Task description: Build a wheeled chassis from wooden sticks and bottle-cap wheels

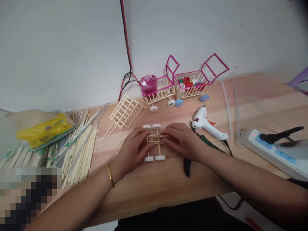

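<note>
A small frame of bamboo sticks (pixel 155 141) with white bottle-cap wheels lies flat on the wooden table (pixel 154 183). My left hand (pixel 132 147), a gold bangle on its wrist, pinches the frame's left side with its fingertips. Opposite it, my right hand (pixel 183 139) presses curled fingers onto the frame's right side. Two white caps (pixel 152 126) sit at the far end and two more caps (pixel 154 158) at the near end. The middle of the frame shows between my hands.
A white glue gun (pixel 207 123) lies right of my hands, dark pliers (pixel 190 160) under my right wrist. A power strip (pixel 276 150) sits far right. Loose bamboo sticks (pixel 79 150) and a yellow packet (pixel 44 130) lie left. Stick lattice (pixel 125 110) and pink-edged carts (pixel 183 83) stand behind.
</note>
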The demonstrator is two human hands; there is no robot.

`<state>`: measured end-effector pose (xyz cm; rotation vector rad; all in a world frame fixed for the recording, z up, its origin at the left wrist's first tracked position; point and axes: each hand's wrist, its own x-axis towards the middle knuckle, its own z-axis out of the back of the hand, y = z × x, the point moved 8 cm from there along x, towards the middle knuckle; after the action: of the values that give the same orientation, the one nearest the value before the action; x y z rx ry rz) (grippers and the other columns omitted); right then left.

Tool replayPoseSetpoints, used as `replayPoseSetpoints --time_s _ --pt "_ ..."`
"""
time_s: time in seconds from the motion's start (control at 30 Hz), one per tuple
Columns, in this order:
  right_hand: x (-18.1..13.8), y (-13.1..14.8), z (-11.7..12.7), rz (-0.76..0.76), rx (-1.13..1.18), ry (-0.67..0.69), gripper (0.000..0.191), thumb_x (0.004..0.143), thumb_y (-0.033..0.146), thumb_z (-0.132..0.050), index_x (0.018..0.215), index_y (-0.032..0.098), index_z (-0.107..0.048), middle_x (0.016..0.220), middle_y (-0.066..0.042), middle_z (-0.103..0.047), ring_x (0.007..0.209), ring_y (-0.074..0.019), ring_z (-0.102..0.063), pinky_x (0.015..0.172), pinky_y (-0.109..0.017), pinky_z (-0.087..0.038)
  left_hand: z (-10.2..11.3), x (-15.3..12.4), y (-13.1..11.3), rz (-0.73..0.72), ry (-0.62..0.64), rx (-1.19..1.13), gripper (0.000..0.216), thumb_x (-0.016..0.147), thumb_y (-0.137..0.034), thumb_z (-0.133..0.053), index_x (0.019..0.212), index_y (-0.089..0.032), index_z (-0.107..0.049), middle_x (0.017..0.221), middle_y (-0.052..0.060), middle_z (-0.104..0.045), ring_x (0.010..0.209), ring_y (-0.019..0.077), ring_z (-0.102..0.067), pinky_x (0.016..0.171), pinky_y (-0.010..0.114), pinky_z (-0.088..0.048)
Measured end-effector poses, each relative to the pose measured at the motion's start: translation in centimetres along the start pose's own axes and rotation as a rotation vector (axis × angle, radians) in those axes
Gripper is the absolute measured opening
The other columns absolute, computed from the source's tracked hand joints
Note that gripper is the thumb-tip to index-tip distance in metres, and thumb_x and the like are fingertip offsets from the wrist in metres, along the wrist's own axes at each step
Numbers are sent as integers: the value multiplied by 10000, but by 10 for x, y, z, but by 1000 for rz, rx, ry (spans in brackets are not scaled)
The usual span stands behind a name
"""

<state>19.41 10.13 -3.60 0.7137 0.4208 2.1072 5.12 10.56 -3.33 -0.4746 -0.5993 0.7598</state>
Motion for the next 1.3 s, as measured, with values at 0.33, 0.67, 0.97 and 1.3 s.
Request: replayPoseSetpoints --time_s 0.33,0.67,0.97,1.3 --pt "4 3 -3 -6 -50 18 225 883 305 -551 1047 166 -615 1014 -96 -648 944 -220 -578 825 -381 -385 -5 3 3 -31 8 2 339 861 -157 -544 1199 -155 -516 1140 102 -532 1075 186 -506 928 349 -461" --pt "5 1 -8 -25 -52 58 202 885 306 -544 1023 178 -615 1025 -85 -643 950 -212 -573 826 -368 -373 -6 4 4 -40 18 -5 291 859 -156 -548 1150 -152 -547 1134 108 -532 1070 193 -504 915 373 -468" --pt "4 1 -10 -31 -63 64 210 888 314 -541 1029 172 -604 1041 -84 -638 959 -217 -569 832 -369 -366 -6 6 3 -43 22 -25 333 857 -152 -548 1189 -166 -530 1145 107 -526 1077 193 -503 919 377 -466" --pt "4 4 -5 -7 -28 46 165 897 285 -525 1007 189 -603 986 -57 -640 915 -189 -571 811 -349 -362 9 2 3 22 -51 -48 118 855 -119 -541 959 -143 -591 931 59 -536 871 144 -528 750 280 -470"
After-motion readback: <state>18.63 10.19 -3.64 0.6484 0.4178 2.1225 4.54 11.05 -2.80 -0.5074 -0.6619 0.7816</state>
